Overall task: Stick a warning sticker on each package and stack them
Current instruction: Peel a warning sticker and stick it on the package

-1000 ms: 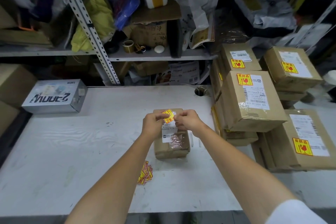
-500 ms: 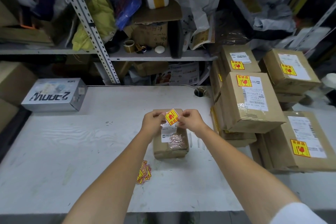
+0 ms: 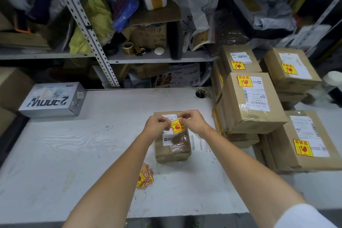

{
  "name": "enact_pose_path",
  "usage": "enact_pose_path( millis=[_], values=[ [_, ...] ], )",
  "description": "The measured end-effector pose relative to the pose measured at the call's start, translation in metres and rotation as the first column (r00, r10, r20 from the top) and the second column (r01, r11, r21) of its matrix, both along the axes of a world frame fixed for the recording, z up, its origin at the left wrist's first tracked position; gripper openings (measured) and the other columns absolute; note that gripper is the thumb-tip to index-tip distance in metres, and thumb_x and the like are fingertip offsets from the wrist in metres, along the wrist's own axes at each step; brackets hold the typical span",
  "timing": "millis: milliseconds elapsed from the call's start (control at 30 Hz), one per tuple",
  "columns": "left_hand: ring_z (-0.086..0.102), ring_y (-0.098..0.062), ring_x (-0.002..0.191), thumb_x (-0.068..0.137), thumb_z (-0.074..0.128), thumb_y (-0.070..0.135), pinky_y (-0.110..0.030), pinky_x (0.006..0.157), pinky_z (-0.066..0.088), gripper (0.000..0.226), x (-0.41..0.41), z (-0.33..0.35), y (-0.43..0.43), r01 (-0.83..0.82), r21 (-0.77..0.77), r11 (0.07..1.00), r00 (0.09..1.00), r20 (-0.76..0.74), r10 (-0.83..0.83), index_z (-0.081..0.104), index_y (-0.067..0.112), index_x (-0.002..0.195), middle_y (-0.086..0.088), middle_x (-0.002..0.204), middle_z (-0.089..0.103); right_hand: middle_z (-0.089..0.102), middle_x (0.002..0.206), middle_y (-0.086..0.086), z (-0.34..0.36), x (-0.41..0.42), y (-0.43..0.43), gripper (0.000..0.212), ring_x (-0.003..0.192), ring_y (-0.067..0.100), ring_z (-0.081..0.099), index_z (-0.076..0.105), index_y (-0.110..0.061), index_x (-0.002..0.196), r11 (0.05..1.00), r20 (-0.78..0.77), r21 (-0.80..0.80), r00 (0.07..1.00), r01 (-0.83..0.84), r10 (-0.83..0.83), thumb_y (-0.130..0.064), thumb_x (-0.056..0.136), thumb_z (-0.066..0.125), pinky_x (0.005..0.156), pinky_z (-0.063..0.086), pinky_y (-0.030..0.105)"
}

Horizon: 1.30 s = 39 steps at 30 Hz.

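Left hand (image 3: 157,126) and right hand (image 3: 194,122) are each pinching the warning sticker (image 3: 178,127), fingers (image 3: 165,122) closed on its top edge, holding it over the small package (image 3: 175,151) lying on the table (image 3: 88,146), apparently for alignment. Stickered packages (image 3: 249,102) are sitting stacked at the right.

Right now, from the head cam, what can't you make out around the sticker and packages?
1. Head view: whether the sticker touches the small package. The left hand and right hand pinching it cover its upper edge.
2. Head view: the shipping label, partly under hands and sticker, with print too small to read.
3. Head view: the count in the sticker pile, because they overlap.
4. Head view: the lower boxes of the stacked packages, covered by the upper ones.
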<state>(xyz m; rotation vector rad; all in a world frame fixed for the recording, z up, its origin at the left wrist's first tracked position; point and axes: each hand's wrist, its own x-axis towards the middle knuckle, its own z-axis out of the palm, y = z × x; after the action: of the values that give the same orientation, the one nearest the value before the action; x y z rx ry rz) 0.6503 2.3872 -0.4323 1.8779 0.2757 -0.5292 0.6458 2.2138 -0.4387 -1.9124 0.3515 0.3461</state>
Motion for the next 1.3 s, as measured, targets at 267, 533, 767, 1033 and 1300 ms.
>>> enact_pose_path(
  millis=[267,533,767,1033,1300],
  values=[
    [0.07,-0.02,0.089,0.087,0.066,0.011,-0.039,0.085,0.057,0.009,-0.008,0.003,-0.001,-0.03,-0.08,0.996,0.997,-0.077,0.023,0.072,0.008,0.093,-0.008,0.097,0.073,0.071,0.097,0.007,-0.005,-0.002,0.003,0.014,0.095,0.023,0.07,0.066,-0.02,0.089,0.999,-0.027,0.008,0.999,0.046,-0.046,-0.007,0.089,0.07,0.09,0.057,0.04],
    [0.069,-0.022,0.095,0.086,0.07,0.012,-0.034,0.078,0.059,0.005,-0.014,0.001,0.004,0.032,-0.073,0.997,0.996,-0.08,-0.038,0.074,0.01,0.089,-0.008,0.097,0.073,0.066,0.104,0.005,-0.002,0.0,0.007,0.026,0.098,0.02,0.067,0.069,-0.011,0.116,1.0,-0.019,-0.013,1.0,0.007,-0.007,-0.003,0.092,0.066,0.086,0.059,0.033],
    [0.067,-0.02,0.093,0.089,0.068,0.011,-0.029,0.072,0.058,0.005,-0.014,0.003,0.006,0.034,-0.112,0.993,0.995,-0.087,-0.044,0.071,0.009,0.092,-0.011,0.101,0.071,0.062,0.109,0.003,-0.002,0.0,0.01,0.037,0.101,0.022,0.065,0.063,-0.013,0.125,1.0,-0.028,-0.031,1.0,-0.005,0.004,-0.008,0.09,0.07,0.088,0.058,0.038],
    [0.067,-0.02,0.093,0.092,0.063,0.011,-0.03,0.075,0.059,0.012,-0.006,0.0,0.003,-0.079,-0.13,0.988,0.995,-0.073,0.07,0.071,0.002,0.094,-0.009,0.096,0.071,0.072,0.1,0.001,-0.001,-0.003,0.015,0.015,0.095,0.014,0.065,0.076,-0.014,0.101,0.994,0.022,-0.06,0.995,-0.095,0.096,-0.023,0.09,0.071,0.089,0.053,0.032],
    [0.067,-0.017,0.089,0.093,0.063,0.016,-0.032,0.081,0.058,0.016,-0.005,0.002,0.001,-0.042,-0.163,0.986,0.997,-0.063,0.032,0.072,0.003,0.098,-0.008,0.094,0.072,0.074,0.096,0.003,0.0,-0.005,0.015,0.017,0.088,0.015,0.066,0.076,-0.009,0.104,0.989,0.019,0.049,0.99,-0.139,0.138,-0.02,0.094,0.067,0.088,0.056,0.034]
  ],
)
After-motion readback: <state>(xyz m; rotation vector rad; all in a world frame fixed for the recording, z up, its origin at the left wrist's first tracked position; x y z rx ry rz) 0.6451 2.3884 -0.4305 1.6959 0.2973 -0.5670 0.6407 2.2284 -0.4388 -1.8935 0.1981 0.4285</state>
